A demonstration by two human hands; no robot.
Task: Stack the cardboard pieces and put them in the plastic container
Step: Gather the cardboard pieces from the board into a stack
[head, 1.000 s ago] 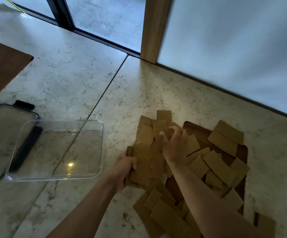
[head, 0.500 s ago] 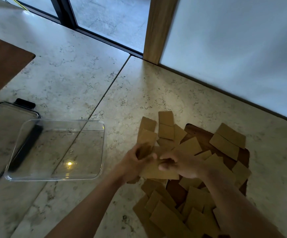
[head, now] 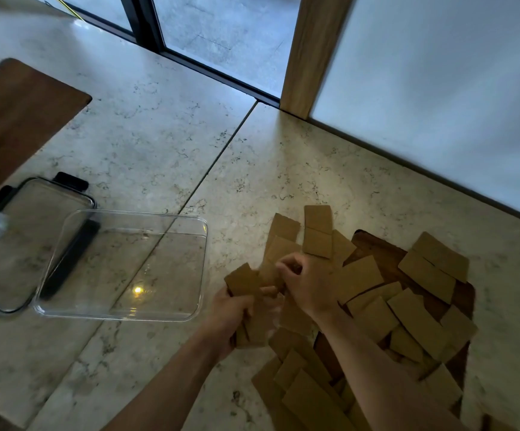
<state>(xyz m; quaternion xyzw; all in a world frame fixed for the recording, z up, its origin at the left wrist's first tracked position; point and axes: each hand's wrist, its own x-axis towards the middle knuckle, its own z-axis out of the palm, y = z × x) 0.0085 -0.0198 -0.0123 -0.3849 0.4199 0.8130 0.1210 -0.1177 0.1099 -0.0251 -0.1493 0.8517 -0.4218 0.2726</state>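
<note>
Head view, left hand [head: 232,315] and right hand [head: 310,287] both gripping cardboard pieces [head: 246,281], plastic container [head: 171,315] nearby

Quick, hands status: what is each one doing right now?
Left hand: closed on a small stack of cardboard pieces.
Right hand: closed, fingers curled at the same stack; whether it grips a piece cannot be told.

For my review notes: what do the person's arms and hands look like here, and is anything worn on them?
Both forearms come in bare from the bottom edge; no sleeves show in the visible stretch. The left hand and right hand are bare too: no gloves, and no watch, bracelet or ring that I can make out, though the dim light and some blur could hide small items.
</note>
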